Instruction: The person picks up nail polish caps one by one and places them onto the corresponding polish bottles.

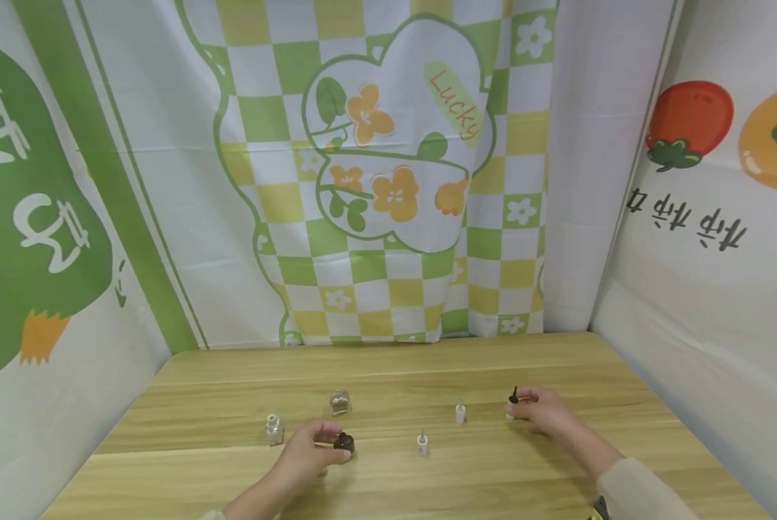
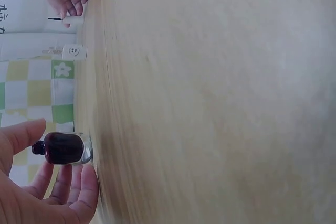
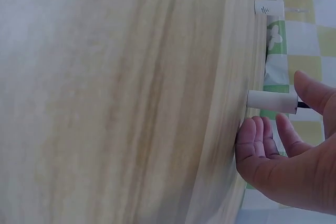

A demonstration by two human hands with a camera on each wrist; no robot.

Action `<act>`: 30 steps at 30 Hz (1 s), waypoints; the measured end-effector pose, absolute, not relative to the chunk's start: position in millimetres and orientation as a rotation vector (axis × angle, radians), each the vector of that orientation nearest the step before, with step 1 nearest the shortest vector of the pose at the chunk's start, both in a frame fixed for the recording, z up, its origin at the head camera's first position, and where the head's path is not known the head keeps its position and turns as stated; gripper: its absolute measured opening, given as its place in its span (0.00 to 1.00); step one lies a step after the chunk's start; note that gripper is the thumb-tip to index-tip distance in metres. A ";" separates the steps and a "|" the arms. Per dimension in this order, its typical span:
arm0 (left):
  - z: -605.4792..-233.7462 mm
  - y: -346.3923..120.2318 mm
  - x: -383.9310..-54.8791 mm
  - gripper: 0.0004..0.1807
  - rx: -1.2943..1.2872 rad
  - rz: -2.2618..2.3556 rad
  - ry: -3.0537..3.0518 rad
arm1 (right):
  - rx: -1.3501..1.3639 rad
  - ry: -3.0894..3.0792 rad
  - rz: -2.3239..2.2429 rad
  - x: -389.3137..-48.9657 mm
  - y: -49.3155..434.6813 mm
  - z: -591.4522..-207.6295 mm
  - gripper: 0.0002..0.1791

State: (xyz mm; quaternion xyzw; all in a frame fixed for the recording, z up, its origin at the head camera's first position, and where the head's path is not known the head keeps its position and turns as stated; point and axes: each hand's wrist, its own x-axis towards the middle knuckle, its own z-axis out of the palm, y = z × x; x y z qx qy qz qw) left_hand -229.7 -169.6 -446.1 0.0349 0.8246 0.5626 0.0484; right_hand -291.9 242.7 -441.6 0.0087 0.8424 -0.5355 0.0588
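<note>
A dark nail polish bottle (image 2: 64, 148), uncapped with a clear glass base, stands on the table. My left hand (image 1: 313, 449) is around it, the fingers close along one side; a small gap shows between thumb and glass in the left wrist view. Over on the right, a white cap (image 3: 270, 101) stands with its dark brush (image 1: 515, 393) pointing up. The thumb and fingers of my right hand (image 1: 544, 412) are spread about this cap, index fingertip right at its side and thumb slightly apart in the right wrist view.
Two more uncapped polish bottles stand at left: a pale one (image 1: 274, 430) and a glittery clear one (image 1: 340, 403). Between the hands are two white caps, one nearer (image 1: 422, 444) and one farther (image 1: 461, 413), brushes up. Patterned cloth (image 1: 401, 289) hangs behind the wooden table (image 1: 232, 491).
</note>
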 end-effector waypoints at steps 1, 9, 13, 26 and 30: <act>-446.3 -169.3 -229.8 0.28 0.098 1.718 2.511 | 0.031 2.557 -1.617 -292.1 242.0 -441.8 0.32; -446.2 -165.8 -230.9 0.22 0.048 1.725 2.516 | 0.044 2.587 -1.593 -294.4 238.1 -442.6 0.29; -444.6 -163.5 -231.1 0.19 0.035 1.705 2.531 | 0.042 2.587 -1.591 -294.5 237.0 -442.5 0.24; -442.9 -161.6 -231.4 0.15 0.014 1.682 2.545 | 0.057 2.619 -1.572 -293.8 237.2 -444.6 0.13; -443.1 -161.4 -231.9 0.14 0.020 1.688 2.537 | 0.056 2.625 -1.569 -293.7 237.4 -444.6 0.11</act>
